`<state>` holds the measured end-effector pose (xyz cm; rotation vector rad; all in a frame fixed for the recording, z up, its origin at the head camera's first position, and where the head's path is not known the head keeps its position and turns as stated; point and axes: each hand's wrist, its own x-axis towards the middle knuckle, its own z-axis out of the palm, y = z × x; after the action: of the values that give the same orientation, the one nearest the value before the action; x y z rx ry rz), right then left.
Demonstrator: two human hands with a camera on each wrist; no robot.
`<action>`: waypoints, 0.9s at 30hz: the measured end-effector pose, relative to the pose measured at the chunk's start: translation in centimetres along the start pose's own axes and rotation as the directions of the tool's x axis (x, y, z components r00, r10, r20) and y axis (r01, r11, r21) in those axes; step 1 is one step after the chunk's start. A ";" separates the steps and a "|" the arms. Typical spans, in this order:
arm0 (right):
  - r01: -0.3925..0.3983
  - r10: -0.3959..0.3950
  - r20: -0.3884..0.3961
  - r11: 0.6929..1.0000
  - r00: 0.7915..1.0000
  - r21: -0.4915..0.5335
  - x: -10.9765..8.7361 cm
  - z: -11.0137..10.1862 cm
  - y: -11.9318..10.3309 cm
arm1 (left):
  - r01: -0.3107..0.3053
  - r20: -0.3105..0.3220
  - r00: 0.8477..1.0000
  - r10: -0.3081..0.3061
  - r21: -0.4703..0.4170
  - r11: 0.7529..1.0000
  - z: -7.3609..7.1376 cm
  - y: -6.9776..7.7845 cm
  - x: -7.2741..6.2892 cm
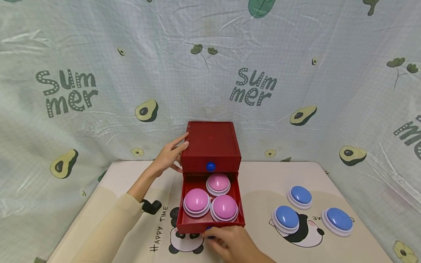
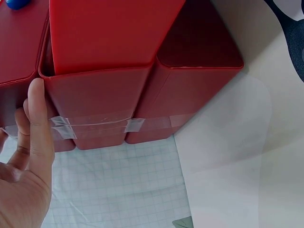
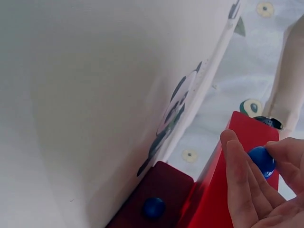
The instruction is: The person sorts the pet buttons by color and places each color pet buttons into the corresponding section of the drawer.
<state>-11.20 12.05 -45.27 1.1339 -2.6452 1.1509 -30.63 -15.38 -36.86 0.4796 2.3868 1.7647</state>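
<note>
A dark red drawer cabinet (image 1: 210, 140) of stacked units stands against the back cloth, with one lower drawer (image 1: 184, 219) pulled out. Inside lie three pink dome-topped push buttons (image 1: 224, 207) on white bases. My right hand (image 1: 231, 241) pinches the blue knob (image 3: 261, 161) on that drawer's front between thumb and fingers. At the cabinet's upper left side, my left hand (image 1: 167, 157) rests with fingers fairly straight; the left wrist view shows this hand (image 2: 33, 156) against the side wall. The topmost drawer is closed, its blue knob (image 1: 211, 167) facing front.
On the table's right side sit three blue dome-topped buttons (image 1: 287, 217) on white bases. Clear tape (image 2: 99, 122) runs across the stacked units' side. A printed cloth (image 1: 210, 80) hangs behind, and panda drawings mark the pale tabletop (image 1: 260, 241).
</note>
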 end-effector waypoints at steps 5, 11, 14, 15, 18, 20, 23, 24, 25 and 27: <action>-0.006 0.006 0.003 1.000 1.000 0.019 0.3 -0.2 -0.2 | 0.001 -0.002 1.000 -0.001 -0.009 1.000 0.0 0.0 -0.1; -0.031 0.030 0.015 0.997 0.999 0.073 0.9 -1.0 -0.6 | -0.005 -0.003 1.000 0.005 -0.016 1.000 0.1 0.0 -0.2; -0.049 0.046 0.032 0.996 0.998 0.081 1.2 -1.2 -0.7 | -0.006 0.000 1.000 0.006 -0.015 1.000 0.1 0.0 -0.1; -0.051 0.049 0.033 0.996 0.998 0.073 1.3 -1.3 -0.7 | -0.006 0.003 1.000 0.006 -0.014 1.000 0.1 0.0 -0.1; -0.060 0.059 0.032 0.997 0.998 0.050 1.6 -1.5 -0.5 | -0.004 0.010 1.000 0.004 -0.013 1.000 0.0 -0.1 0.0; -0.061 0.060 0.021 0.998 0.998 0.034 1.8 -1.7 -0.3 | -0.004 0.012 1.000 0.005 -0.011 1.000 0.0 -0.2 0.1; -0.061 0.061 0.003 0.998 0.998 0.018 2.2 -1.9 0.1 | -0.007 0.008 1.000 0.007 -0.011 1.000 -0.1 -0.2 0.1; -0.061 0.062 -0.002 0.998 0.998 0.014 2.3 -1.9 0.2 | -0.009 0.007 1.000 0.009 -0.010 1.000 -0.1 -0.2 0.1; -0.061 0.061 -0.007 0.998 0.998 0.011 2.5 -2.0 0.3 | -0.010 0.007 1.000 0.010 -0.009 1.000 -0.1 -0.2 0.1; -0.068 0.068 -0.011 0.998 0.998 0.012 2.8 -2.2 0.5 | -0.013 0.006 1.000 0.013 -0.008 1.000 -0.1 -0.2 0.1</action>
<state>-14.07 11.99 -43.10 1.0435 -2.6915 1.1821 -30.79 -15.51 -37.05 0.4991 2.3766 1.7753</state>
